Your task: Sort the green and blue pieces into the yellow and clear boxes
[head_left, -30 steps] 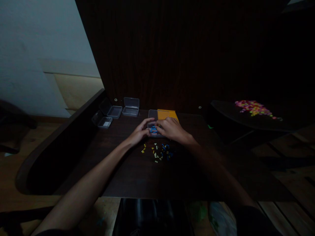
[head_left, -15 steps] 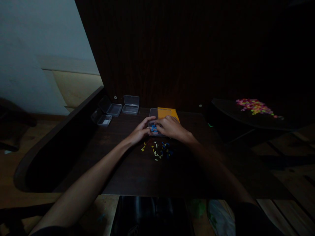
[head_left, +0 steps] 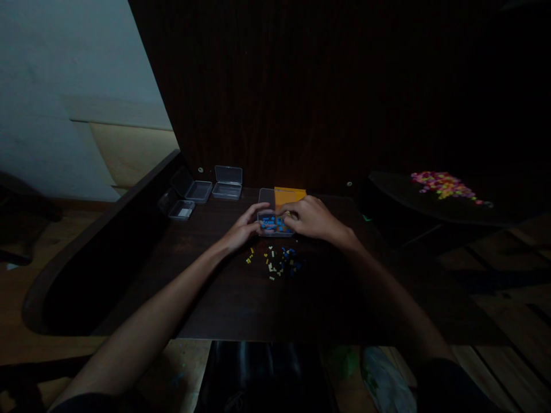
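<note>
A small clear plastic box [head_left: 275,234] with its lid tipped back holds several blue bricks [head_left: 268,221]. My left hand [head_left: 243,228] grips the box's left end between thumb and fingers. Over the right part of the box is my right hand [head_left: 313,217], its fingers bent and thumb drawn in toward the bricks; whatever lies between the fingertips is too small to make out. Close in front of the box, loose yellow, cream and dark blue bricks [head_left: 272,267] lie scattered on the dark table [head_left: 241,310]. An orange-yellow flat object [head_left: 289,194] sits right behind the box.
Three open clear boxes stand at the back left: one front box [head_left: 183,211], one middle box [head_left: 200,191] and one rear box [head_left: 228,189]. A heap of pink, red and yellow pieces [head_left: 445,185] lies on a dark surface at right. A raised side panel [head_left: 103,246] borders the left.
My right hand has shifted right across the box, uncovering more of the blue bricks inside. My left hand keeps its hold on the box. The view has moved slightly.
</note>
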A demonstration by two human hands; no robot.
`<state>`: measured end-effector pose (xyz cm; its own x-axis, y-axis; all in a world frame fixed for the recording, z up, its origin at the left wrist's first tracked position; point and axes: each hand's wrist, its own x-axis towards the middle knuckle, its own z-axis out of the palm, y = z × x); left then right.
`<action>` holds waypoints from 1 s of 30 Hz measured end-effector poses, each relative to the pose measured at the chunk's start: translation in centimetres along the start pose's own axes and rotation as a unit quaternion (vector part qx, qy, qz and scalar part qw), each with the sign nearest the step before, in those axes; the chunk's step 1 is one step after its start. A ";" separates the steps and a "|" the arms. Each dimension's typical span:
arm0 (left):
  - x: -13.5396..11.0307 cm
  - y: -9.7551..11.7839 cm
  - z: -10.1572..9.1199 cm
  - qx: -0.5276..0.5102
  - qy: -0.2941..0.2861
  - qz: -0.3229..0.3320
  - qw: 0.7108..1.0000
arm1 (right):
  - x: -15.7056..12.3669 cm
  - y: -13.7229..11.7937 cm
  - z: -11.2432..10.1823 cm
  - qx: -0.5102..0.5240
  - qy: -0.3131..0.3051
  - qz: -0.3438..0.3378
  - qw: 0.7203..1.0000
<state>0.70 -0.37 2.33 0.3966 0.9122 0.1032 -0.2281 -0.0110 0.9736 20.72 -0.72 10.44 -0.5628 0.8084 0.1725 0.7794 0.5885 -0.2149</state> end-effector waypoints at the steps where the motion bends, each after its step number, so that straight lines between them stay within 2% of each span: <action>1: 0.0 0.0 0.0 -0.005 0.005 -0.003 1.000 | -0.5 0.2 -0.2 0.032 -0.002 -0.011 0.999; 5: 0.1 -0.2 0.0 -0.030 0.026 -0.006 0.999 | -2.8 0.8 0.3 0.149 -0.071 -0.060 0.984; 7: 0.1 -0.2 0.0 -0.035 0.035 -0.006 0.999 | -3.9 1.3 1.1 0.156 -0.119 -0.061 0.979; 9: 0.1 -0.1 0.0 -0.038 0.040 -0.005 0.998 | -4.8 1.9 2.1 0.138 -0.137 -0.041 0.980; 14: 0.1 0.2 -0.1 -0.044 0.038 -0.003 0.998 | -5.7 3.2 3.9 0.097 -0.130 0.017 0.987; 21: 0.0 0.3 -0.1 -0.049 0.037 -0.007 0.998 | -6.2 3.7 4.7 0.093 -0.092 0.011 0.991; 30: 0.1 0.3 -0.1 -0.040 0.029 0.004 0.999 | -6.1 3.8 4.8 0.091 -0.107 -0.018 0.990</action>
<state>0.58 -0.20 2.58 0.3425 0.9346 0.0957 -0.3020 0.0130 0.9532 25.83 -3.35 3.90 -0.6498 0.7599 -0.0193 0.7060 0.5939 -0.3858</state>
